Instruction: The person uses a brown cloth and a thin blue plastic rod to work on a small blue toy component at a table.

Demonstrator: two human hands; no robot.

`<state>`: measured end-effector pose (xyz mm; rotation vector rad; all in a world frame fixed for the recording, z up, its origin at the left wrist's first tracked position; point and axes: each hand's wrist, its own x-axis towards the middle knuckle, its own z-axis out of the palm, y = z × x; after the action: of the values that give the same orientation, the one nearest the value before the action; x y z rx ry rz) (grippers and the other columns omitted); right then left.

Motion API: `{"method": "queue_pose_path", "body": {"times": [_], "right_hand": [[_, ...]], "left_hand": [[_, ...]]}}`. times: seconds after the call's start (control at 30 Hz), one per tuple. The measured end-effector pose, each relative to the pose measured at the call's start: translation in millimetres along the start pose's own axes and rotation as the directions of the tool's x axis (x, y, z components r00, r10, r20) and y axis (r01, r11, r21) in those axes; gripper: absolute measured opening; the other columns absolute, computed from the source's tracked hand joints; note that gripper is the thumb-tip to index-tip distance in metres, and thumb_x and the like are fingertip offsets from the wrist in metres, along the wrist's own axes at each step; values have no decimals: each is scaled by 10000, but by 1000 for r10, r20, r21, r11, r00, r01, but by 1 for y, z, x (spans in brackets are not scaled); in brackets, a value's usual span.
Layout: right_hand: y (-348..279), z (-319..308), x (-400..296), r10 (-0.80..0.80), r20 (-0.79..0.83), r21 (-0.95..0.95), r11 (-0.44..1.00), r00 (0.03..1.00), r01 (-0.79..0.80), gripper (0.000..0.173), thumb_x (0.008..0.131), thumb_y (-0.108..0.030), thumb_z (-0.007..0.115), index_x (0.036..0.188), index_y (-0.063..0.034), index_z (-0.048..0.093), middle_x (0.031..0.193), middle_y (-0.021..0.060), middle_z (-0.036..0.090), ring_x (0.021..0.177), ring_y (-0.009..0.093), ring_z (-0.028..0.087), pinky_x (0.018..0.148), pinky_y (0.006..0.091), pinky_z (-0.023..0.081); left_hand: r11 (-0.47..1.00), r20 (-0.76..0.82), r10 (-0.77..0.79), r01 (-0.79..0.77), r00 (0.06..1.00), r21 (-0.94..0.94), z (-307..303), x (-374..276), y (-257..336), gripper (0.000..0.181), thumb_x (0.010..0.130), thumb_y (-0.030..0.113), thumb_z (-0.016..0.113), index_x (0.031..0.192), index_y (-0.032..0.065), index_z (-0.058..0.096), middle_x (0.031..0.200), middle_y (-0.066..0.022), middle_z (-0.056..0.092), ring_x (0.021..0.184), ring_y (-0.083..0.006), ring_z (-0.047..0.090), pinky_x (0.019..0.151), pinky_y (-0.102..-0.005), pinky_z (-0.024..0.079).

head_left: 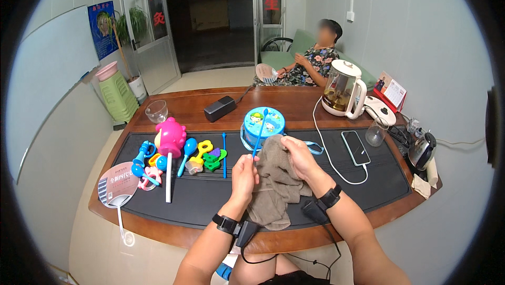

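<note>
Between thumb and fingers, my left hand [243, 176] holds a blue plastic drumstick [260, 133] upright, its rounded tip in front of the toy drum. My right hand [300, 156] grips the upper end of a grey-brown cloth [272, 188], which hangs and spreads down over the black tray mat. Just beyond the hands stands a round blue toy drum [258, 127] with cartoon figures on top and a light-blue strap [313, 149]. A second blue drumstick [224, 156] lies left of my left hand, beside a green and purple grape-shaped toy [215, 158].
Toys lie at left: a pink toy hammer [171, 137], a blue maraca [188, 154], a yellow rattle [204, 149]. A hand fan [117, 185] overhangs the table edge. A glass kettle [341, 91], charging phone [356, 148] and glass cup [376, 132] stand right. A person [315, 58] sits beyond.
</note>
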<state>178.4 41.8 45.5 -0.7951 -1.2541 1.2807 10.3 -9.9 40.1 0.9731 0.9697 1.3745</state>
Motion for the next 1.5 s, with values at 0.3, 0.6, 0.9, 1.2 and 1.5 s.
{"method": "queue_pose_path", "body": {"times": [0.3,0.6,0.9,1.2,1.5], "right_hand": [[6,21,-48,307,309,500,753,900,-428,331,883,-27,446,1210,18,474,1124,122,575,1039,212,572,905,332,463],[9,18,-51,247,85,329,907,965,-261,252,924,-166,525,1114,-2,551,1065,72,601,951,130,581,824,282,477],[-3,13,-47,254,-109,333,920,961,-206,247,937,-218,510,1062,-15,574,969,53,622,852,113,597,745,260,492],[1,19,-50,232,106,171,954,967,-248,266,932,-219,531,1066,5,578,980,49,616,853,92,579,743,248,488],[12,18,-50,206,-16,196,960,978,-199,273,948,-252,494,955,4,592,881,49,629,774,88,591,669,235,485]], "left_hand": [[997,43,-37,34,998,62,1,1,-10,206,952,230,480,880,56,562,589,42,472,458,-35,394,416,-195,314],[939,246,63,-141,967,314,11,-12,-6,167,954,183,473,969,42,561,654,41,506,500,-30,437,453,-177,354],[897,269,-2,-117,963,427,12,-13,-10,121,942,136,471,918,28,519,643,17,484,513,-60,465,472,-209,393],[869,236,61,-168,970,465,5,-7,-23,135,932,114,443,843,17,474,597,-43,501,499,-107,514,476,-273,412],[859,331,-37,-139,943,493,5,-7,-12,194,958,184,435,867,39,527,667,11,516,531,-68,485,504,-210,400]]}}
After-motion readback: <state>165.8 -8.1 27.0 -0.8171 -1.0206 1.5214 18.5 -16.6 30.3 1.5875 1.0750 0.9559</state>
